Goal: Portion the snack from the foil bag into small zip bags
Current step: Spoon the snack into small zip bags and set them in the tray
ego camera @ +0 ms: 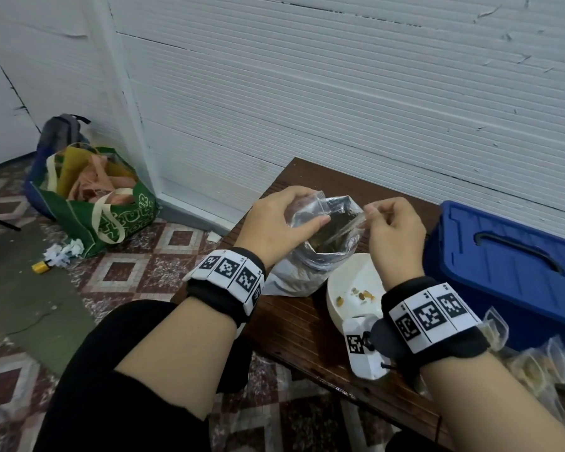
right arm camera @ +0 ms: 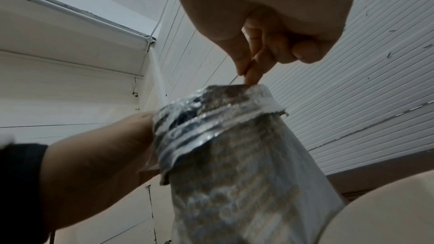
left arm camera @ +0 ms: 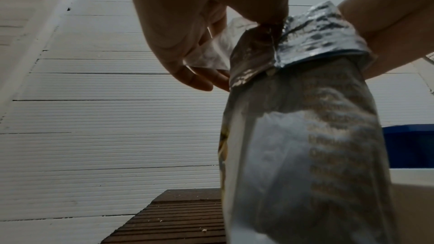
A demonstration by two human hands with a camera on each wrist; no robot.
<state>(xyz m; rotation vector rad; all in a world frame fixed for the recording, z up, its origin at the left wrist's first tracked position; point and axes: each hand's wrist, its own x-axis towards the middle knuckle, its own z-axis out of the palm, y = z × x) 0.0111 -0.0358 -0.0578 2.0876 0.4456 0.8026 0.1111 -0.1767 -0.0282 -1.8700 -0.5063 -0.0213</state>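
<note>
- Two hands work one small zip bag [ego camera: 310, 212] above the open mouth of the foil bag [ego camera: 320, 252]: the left hand [ego camera: 274, 223] grips one side of the clear plastic, and the right hand [ego camera: 393, 233] pinches the opposite lip between thumb and forefinger, pulling it wide.
- Inside the foil bag the snack [ego camera: 323, 238] shows as a dark mass; the zip bag looks empty, though glare on the plastic makes that uncertain.
- Neither hand steadies the foil bag, which stands upright on the table [ego camera: 294, 324] near its left edge. A knock from either wrist could tip it and spill the contents, likely onto the floor.
- Thin plastic held by a fingertip pinch may slip, letting the mouth collapse just as filling starts; pieces would then scatter over the table.
- Just right of the foil bag sits a white bowl [ego camera: 349, 282] holding a few loose pieces, touching or nearly touching its base.
- Filled zip bags [ego camera: 535, 367] lie heaped at the near right, in front of a blue lidded bin [ego camera: 509, 265].
- Dark slatted wood forms the table, pushed against a white ribbed wall [ego camera: 340, 93].
- On the patterned tile floor [ego camera: 121, 272] to the left stand a green tote bag [ego camera: 111, 216] and a backpack [ego camera: 61, 132], with scraps of litter beside them.
</note>
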